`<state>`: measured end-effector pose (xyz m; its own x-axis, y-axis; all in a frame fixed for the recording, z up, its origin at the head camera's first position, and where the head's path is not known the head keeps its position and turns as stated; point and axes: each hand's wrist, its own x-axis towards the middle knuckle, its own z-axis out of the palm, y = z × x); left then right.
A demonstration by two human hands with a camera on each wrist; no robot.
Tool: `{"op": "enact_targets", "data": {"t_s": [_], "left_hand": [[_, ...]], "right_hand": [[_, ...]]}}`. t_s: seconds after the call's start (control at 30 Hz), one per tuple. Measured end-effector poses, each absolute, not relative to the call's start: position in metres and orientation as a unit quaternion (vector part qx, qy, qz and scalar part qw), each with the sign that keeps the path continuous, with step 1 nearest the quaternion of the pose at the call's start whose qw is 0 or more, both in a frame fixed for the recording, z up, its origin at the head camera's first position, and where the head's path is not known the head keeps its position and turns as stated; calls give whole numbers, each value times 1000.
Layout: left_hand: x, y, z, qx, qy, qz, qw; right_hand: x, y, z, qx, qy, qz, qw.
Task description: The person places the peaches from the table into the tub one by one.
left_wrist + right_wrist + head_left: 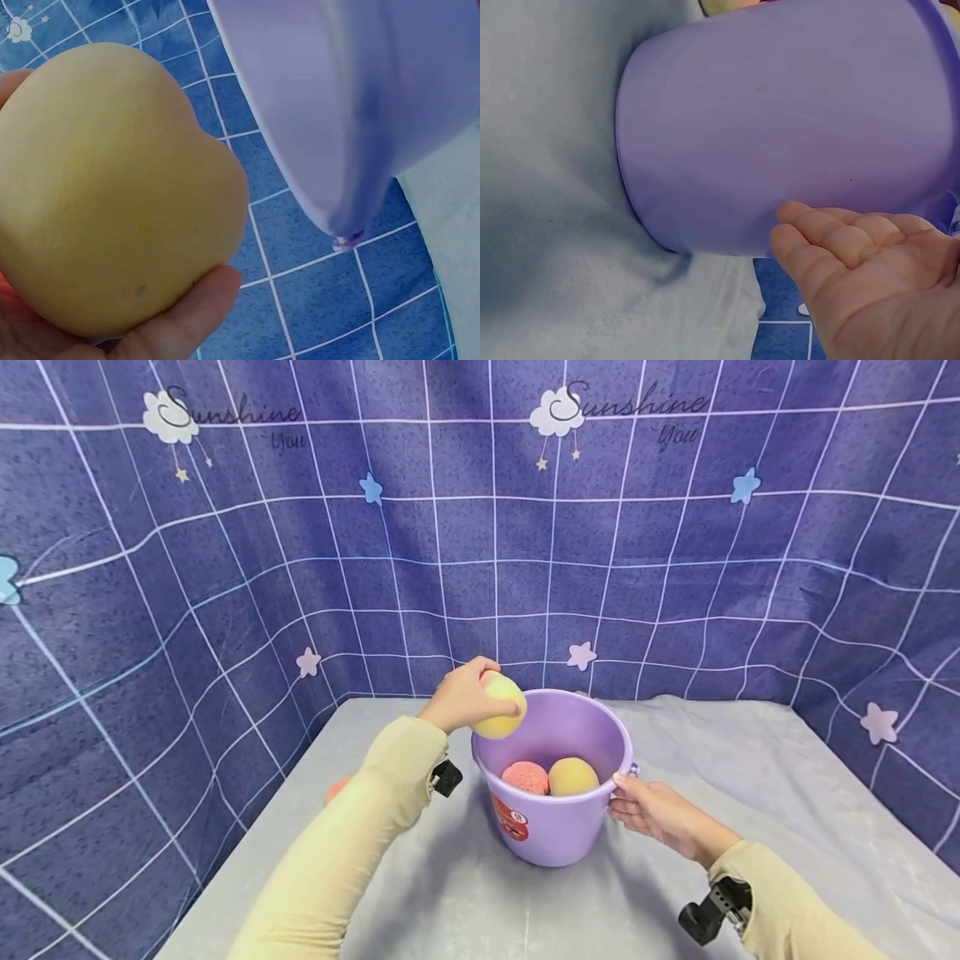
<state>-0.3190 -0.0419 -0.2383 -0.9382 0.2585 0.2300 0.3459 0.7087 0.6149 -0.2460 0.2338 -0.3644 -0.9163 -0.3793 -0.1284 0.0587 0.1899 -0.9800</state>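
Observation:
My left hand (463, 695) grips a smooth yellow fruit-like object (112, 187), rounded, with a shallow dip in its outline and a pinkish patch in the head view. It is held at the left rim of a purple bucket (551, 831), above rim height. Inside the bucket lie a rough pink ball-like piece (525, 777) and a round yellow piece (573, 777). On the bucket's right side, my right hand (663, 814) holds the rim, thumb on top and fingers against the outer wall. In the right wrist view, those fingers (817, 232) lie along the purple side.
The bucket stands on a table with a pale grey cover (750, 793). An orange-pink object (337, 789) lies at the left, mostly hidden by my left forearm. A blue gridded curtain (450, 527) surrounds the table's back and sides.

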Motion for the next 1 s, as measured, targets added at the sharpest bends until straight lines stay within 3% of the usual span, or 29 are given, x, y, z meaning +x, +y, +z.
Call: {"op": "enact_targets", "data": {"t_s": [0.43, 1.0], "left_hand": [[-319, -33, -224, -194, -948, -253, -11], [-325, -5, -228, -197, -943, -266, -23]], "right_hand": [[-245, 234, -364, -106, 748, -631, 176], [-246, 233, -365, -102, 743, -638, 176]]}}
